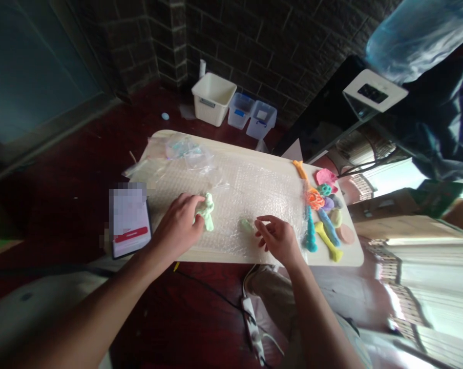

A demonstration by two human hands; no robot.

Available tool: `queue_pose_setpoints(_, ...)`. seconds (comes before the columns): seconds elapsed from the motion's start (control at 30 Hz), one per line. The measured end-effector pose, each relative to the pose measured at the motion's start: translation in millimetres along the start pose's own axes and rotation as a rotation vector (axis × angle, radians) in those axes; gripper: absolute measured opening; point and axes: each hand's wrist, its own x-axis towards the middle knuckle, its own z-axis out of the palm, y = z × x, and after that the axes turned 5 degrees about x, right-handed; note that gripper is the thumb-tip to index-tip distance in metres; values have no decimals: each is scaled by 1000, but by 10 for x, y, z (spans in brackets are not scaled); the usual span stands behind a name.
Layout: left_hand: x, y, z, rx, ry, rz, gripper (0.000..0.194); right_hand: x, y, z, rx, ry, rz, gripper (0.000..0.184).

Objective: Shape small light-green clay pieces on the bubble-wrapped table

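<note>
My left hand (183,218) is on the left half of the table, thumb and index finger closed on the left side of a pale green lump of modelling clay (208,214). The lump is knobbly, with a narrow upper end. Farther right, my right hand (276,237) is curled, thumb and index fingertips together at the end of a small pale green clay piece (247,224). That piece is blurred and looks slim. Both hands are over a sheet of bubble wrap (264,189) spread on the light table (354,253).
Coloured clay pieces, among them a yellow bone shape (329,242), crowd the table's right end. Clear plastic bags (195,156) lie at the back left. A tablet (131,220) is by the left edge. Behind the table stand a white bin (212,102) and two clear boxes. A power strip (252,328) lies below.
</note>
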Motion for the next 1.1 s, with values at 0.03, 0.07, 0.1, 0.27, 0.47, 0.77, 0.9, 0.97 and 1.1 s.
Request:
queue_pose_setpoints(0.03, -10, -11, 6, 22, -11, -5, 38, -4, 6, -41, -15, 18, -14, 51)
queue_pose_setpoints(0.07, -19, -20, 13, 42, -26, -11, 38, -8, 13, -79, -29, 39, -31, 50)
queue_pose_setpoints(0.1, -29, -28, 18, 59, -41, -16, 37, -13, 20, -108, -39, 64, -48, 50)
queue_pose_setpoints(0.27, -36, -31, 11, 43, -91, -15, 28, -69, -41, -25, 0, 162, -124, 42)
queue_pose_setpoints(0.47, 40, -15, -16, -48, -113, -63, 23, -103, -314, 535, -24, 59, -351, 23)
queue_pose_setpoints(0.77, 125, -63, -24, -228, -161, -180, 28, 175, -580, 1008, -57, -23, -434, 6)
queue_pose_setpoints(0.9, 126, -85, -130, -310, -87, -180, 21, 173, -604, 1012, -56, -17, -416, 20)
queue_pose_setpoints(0.97, 115, -82, -180, -349, -68, -195, 23, 151, -573, 1007, -47, -24, -414, 19)
queue_pose_setpoints(1.1, 86, -59, -231, -386, -57, -224, 23, 97, -492, 986, 24, -20, -390, 12)
